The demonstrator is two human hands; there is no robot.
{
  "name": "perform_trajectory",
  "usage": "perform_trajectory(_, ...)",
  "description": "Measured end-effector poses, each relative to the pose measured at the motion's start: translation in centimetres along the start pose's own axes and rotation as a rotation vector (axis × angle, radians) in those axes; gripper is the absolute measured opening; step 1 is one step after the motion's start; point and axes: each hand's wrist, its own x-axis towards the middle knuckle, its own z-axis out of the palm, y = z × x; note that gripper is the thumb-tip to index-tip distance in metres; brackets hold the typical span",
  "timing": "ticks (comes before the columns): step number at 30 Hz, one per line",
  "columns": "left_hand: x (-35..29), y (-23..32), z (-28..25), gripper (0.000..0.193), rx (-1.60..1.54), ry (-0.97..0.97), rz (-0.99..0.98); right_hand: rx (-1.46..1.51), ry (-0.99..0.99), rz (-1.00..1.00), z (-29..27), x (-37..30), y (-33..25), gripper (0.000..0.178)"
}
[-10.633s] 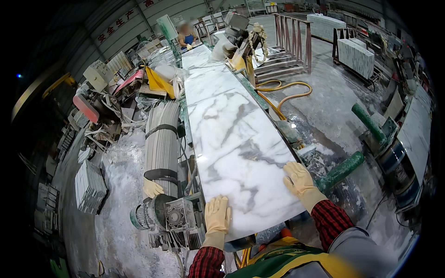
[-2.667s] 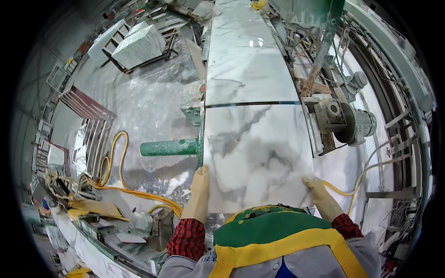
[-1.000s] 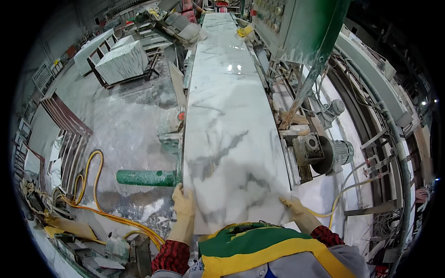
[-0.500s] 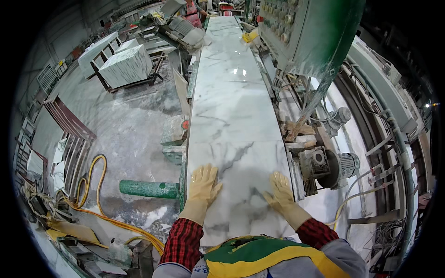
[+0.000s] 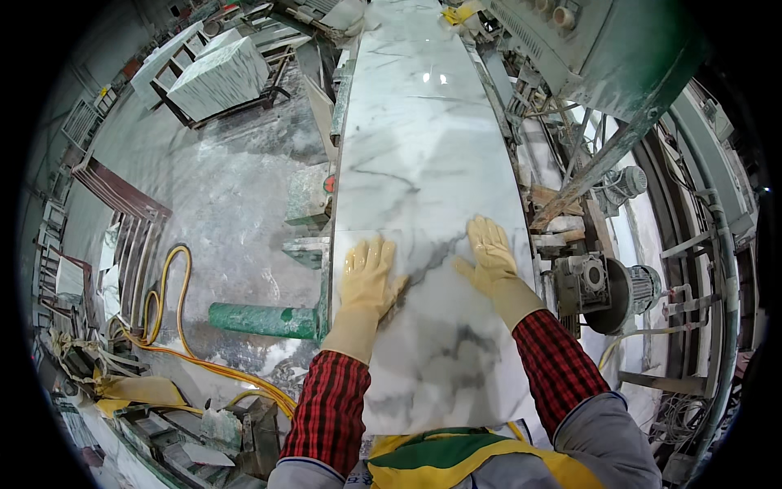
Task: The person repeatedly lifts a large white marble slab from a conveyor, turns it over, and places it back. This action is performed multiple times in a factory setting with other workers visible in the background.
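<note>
Both hands slid farther up the marble slab (image 5: 423,163) — fingers (image 5: 371,253) spread flat on it, grasping nothing.

Both hands, left hand (image 5: 368,273) and right hand (image 5: 487,254), lie on the slab (image 5: 423,163), roller (image 5: 261,319) left, motor (image 5: 619,285) right.

Both hands, left hand (image 5: 371,273) and right hand (image 5: 489,254), slid farther up the marble slab (image 5: 432,163).

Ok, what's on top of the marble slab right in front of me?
Both gloved hands lie flat on the marble slab, palms down: the left hand near its left edge, the right hand toward its right edge. What supports the slab underneath is covered.
</note>
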Motion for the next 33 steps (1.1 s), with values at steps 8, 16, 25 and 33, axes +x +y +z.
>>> perform_trajectory(8, 3.6, -0.3, 1.1, 0.078, 0.09, 0.044, -0.005, 0.007, 0.007, 0.01, -0.5, 1.8, 0.1, 0.096)
perform_trajectory(16, -0.8, 0.0, -0.8, 0.072, -0.049, -0.025, 0.15, 0.056, 0.036, 0.013, -0.1, 2.3, 1.2, 0.095)
perform_trajectory(25, -23.3, 0.8, -5.6, 0.077, -0.092, -0.057, 0.081, 0.164, 0.0, 0.002, -2.1, 3.0, 0.9, 0.092)
perform_trajectory(33, -32.4, -0.8, -1.7, 0.075, -0.386, -0.263, -0.436, 0.137, 0.06, -0.006, 0.7, 3.8, 2.1, 0.095)
